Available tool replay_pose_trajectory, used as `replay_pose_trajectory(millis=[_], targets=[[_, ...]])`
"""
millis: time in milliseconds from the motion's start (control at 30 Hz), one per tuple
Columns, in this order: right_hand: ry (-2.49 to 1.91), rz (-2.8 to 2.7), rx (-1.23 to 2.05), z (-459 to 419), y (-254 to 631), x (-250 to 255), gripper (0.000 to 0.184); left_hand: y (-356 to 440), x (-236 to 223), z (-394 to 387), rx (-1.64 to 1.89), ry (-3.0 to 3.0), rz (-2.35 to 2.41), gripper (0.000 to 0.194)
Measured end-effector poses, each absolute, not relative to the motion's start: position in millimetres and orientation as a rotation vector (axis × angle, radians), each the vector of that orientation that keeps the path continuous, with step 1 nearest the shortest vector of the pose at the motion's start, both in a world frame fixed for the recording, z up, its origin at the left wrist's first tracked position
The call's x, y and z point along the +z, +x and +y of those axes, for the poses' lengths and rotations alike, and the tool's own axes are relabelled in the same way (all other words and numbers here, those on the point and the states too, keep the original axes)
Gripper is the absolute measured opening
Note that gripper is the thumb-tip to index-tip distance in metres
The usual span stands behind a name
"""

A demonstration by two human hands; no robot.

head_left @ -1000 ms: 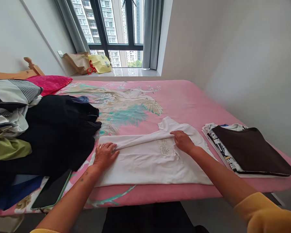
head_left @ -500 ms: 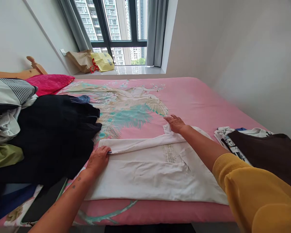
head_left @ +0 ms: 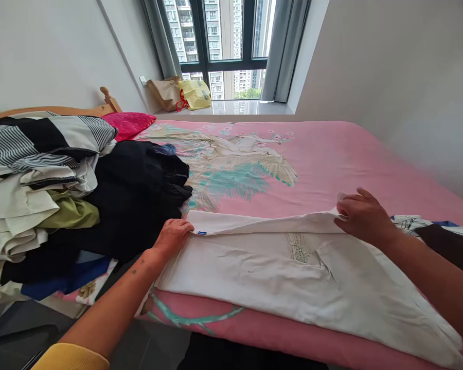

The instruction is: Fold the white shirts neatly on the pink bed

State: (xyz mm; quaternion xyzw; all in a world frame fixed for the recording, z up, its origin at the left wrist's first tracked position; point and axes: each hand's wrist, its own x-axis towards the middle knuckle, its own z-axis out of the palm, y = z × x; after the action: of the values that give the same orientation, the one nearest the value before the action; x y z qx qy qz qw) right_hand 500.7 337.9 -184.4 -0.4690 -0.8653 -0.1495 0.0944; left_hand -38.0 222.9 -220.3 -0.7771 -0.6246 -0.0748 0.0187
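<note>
A white T-shirt (head_left: pixel 254 267) with small printed lettering lies spread over the near part of the bed, its far side folded over in a long strip. My left hand (head_left: pixel 174 234) grips the left end of that strip, beside a small blue tag (head_left: pixel 202 233). At the strip's right end, my right hand (head_left: pixel 364 211) pinches the fabric, with a bit of white cloth showing above the fingers. The fingertips of both hands are partly hidden.
A heap of clothes (head_left: pixel 139 190), black, striped and green, lies at the left. Folded garments (head_left: pixel 447 241) sit at the right, partly behind my right forearm. The pink bedsheet (head_left: pixel 332 154) carries a bird print. Bags (head_left: pixel 195 94) rest on the windowsill.
My right hand has gone from lying spread on the shirt's far edge to pinching and pulling the cloth rightward. My left hand stays at the left corner. The view has turned left.
</note>
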Motion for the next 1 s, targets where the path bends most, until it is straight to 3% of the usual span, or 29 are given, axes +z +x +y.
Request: replay_pose_trajectory(millis=[167,333,467,600,767,867,1000], targets=[[-1.359,-2.559,-0.326,237.0,530.9,-207.4,0.011,-39.2,-221.1,203.4,-0.284,-2.348,-1.920,0.030],[-1.527,-2.511,0.087,160.8,514.6,-231.6,0.013,-25.4,-213.9,180.7,-0.213,-2.475,-1.791,0.028],[-1.734,-2.253,0.002,134.6,534.4,-243.6,0.018,-38.8,-222.0,163.4,-0.133,-2.316,-1.909,0.031],[-1.991,-2.012,-0.057,118.7,588.9,-263.2,0.033,-51.5,-226.4,149.3,-0.056,-2.205,-2.104,0.039],[-2.362,-1.781,0.246,118.0,631.5,-284.4,0.055,-34.4,-216.8,152.5,0.000,-2.274,-2.120,0.048],[-2.311,-1.830,0.247,123.2,632.9,-284.2,0.048,-20.0,-210.2,167.0,0.068,-2.319,-2.111,0.054],[-2.241,-1.874,0.183,122.0,622.9,-268.0,0.036,-14.0,-199.6,189.1,0.230,-2.257,-2.184,0.046]])
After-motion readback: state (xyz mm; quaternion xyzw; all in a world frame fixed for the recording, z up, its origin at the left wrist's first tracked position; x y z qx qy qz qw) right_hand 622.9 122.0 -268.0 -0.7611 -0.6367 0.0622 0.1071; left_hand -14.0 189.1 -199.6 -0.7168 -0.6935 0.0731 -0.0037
